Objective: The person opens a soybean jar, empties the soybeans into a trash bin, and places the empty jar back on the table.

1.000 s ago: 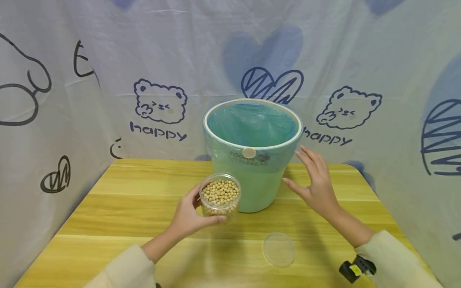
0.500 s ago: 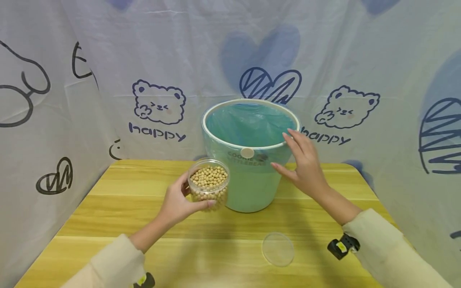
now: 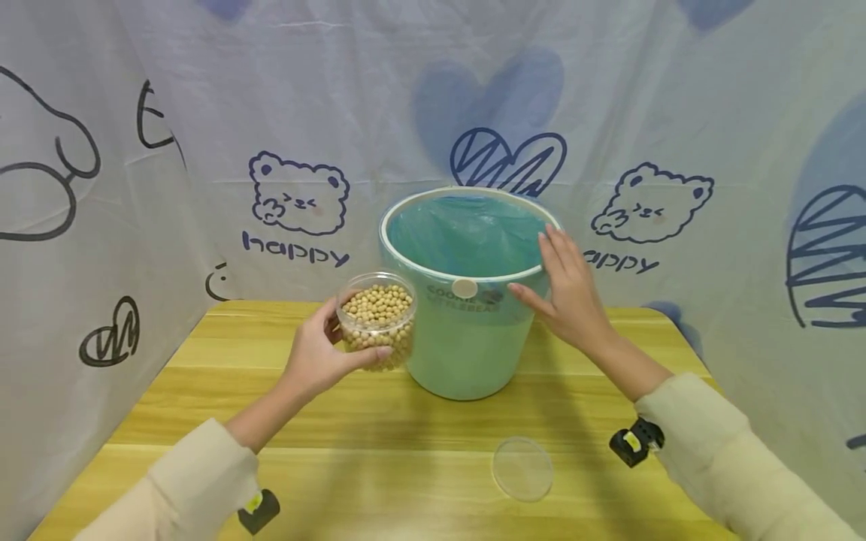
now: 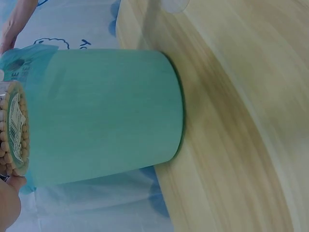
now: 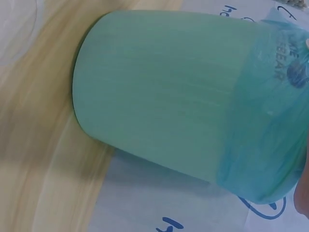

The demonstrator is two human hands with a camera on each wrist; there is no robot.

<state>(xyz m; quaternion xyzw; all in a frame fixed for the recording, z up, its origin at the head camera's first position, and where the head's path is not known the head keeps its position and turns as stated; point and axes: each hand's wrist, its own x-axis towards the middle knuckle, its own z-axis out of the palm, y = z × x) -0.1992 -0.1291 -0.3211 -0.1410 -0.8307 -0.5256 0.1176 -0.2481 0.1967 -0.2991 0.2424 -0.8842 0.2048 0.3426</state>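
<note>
My left hand [image 3: 316,347] grips a clear plastic jar [image 3: 381,349] of pale yellow beans [image 3: 377,305], raised in front of the left side of the bin. The jar has no lid on and its mouth faces up. In the left wrist view, the jar's underside [image 4: 18,128] shows a paper label. A pale green trash bin [image 3: 467,353] stands upright, lined with a thin blue-green bag [image 3: 467,233] under a white rim ring. My right hand [image 3: 571,297] rests against the bin's right side near the rim, its fingers fairly straight and the thumb toward the front.
A round clear lid [image 3: 523,469] lies flat on the wooden table [image 3: 203,421], in front of the bin. A white cloth [image 3: 379,90] printed with bears and hearts hangs behind and at both sides.
My left hand has lifted the jar of beans and moved it leftward and away from me. The right hand has moved left from beside the bin to its rim.
</note>
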